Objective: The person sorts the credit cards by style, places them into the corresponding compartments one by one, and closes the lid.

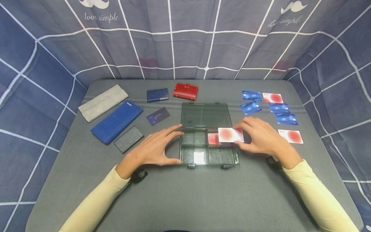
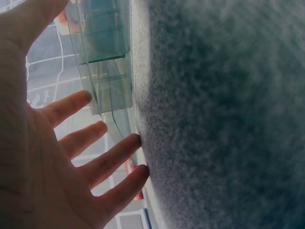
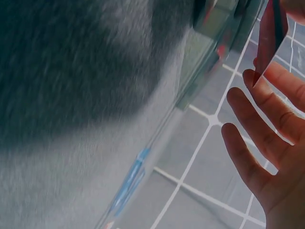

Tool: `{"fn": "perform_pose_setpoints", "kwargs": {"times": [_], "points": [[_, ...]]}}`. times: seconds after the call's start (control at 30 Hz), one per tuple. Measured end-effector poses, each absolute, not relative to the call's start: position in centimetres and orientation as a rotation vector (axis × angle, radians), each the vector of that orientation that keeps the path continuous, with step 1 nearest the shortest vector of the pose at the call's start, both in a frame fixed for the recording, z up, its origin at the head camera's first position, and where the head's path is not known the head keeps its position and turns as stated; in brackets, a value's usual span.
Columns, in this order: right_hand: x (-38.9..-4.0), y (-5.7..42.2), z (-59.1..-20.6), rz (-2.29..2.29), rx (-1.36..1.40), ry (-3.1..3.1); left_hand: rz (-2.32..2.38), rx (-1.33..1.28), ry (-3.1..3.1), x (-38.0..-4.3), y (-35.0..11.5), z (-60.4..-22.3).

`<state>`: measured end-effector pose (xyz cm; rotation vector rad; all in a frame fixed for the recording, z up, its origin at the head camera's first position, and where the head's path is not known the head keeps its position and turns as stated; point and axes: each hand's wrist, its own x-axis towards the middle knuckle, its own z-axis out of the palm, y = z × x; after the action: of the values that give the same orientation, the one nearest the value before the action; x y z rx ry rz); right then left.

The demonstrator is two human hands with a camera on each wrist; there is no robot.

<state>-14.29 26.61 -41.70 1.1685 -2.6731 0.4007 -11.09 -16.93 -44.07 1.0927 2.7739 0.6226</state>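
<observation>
A clear smoky compartment box (image 1: pixel 185 154) lies open mid-table, its lid (image 1: pixel 206 115) flat behind it. My right hand (image 1: pixel 255 135) pinches a white card with a red disc (image 1: pixel 230 135) just above the box's back right compartment. Another red-disc card (image 1: pixel 213 139) lies in the compartment beside it. My left hand (image 1: pixel 160 146) has its fingers spread straight against the box's left side. In the left wrist view, the left hand (image 2: pixel 71 157) lies beside the box wall (image 2: pixel 102 62). The right wrist view shows the right hand (image 3: pixel 267 138) holding the card (image 3: pixel 271 38) edge-on.
Several blue cards (image 1: pixel 250 107) and two red-disc cards (image 1: pixel 290 136) lie at the right. On the left are a grey pouch (image 1: pixel 102 102), a blue wallet (image 1: pixel 117 121), a grey holder (image 1: pixel 128 139), a dark card (image 1: pixel 158 116), a blue case (image 1: pixel 157 95) and a red wallet (image 1: pixel 185 91).
</observation>
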Motion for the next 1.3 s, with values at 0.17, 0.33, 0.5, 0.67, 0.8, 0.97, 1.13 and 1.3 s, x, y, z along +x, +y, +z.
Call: {"fn": "perform_pose_setpoints", "kwargs": {"times": [0.17,0.33,0.5,0.67,0.8,0.97,1.13,1.3], "points": [[-14.1,25.7,-42.0,0.409,1.217,-2.662,0.624,1.099,2.776,-11.1,-16.9,-44.0],[-14.2,25.0,-42.3,0.405,1.229,-2.648,0.630,1.103,2.780,-11.0,-16.9,-44.0],[-14.3,24.4,-42.4,0.389,1.253,-2.649,0.632,1.106,2.780,-10.9,-16.9,-44.1],[-14.4,23.9,-42.4,0.387,1.277,-2.649,0.629,1.102,2.779,-10.9,-16.9,-44.1],[-14.5,23.6,-42.4,0.386,1.290,-2.642,0.622,1.099,2.778,-10.9,-16.9,-44.0],[-14.5,23.1,-42.4,0.374,1.305,-2.637,0.617,1.092,2.775,-10.9,-17.0,-44.0],[-14.6,22.9,-42.6,0.358,1.300,-2.655,0.618,1.098,2.775,-10.9,-17.0,-44.0],[-14.6,23.0,-42.6,0.370,1.288,-2.670,0.619,1.100,2.771,-11.0,-17.0,-44.0]]}}
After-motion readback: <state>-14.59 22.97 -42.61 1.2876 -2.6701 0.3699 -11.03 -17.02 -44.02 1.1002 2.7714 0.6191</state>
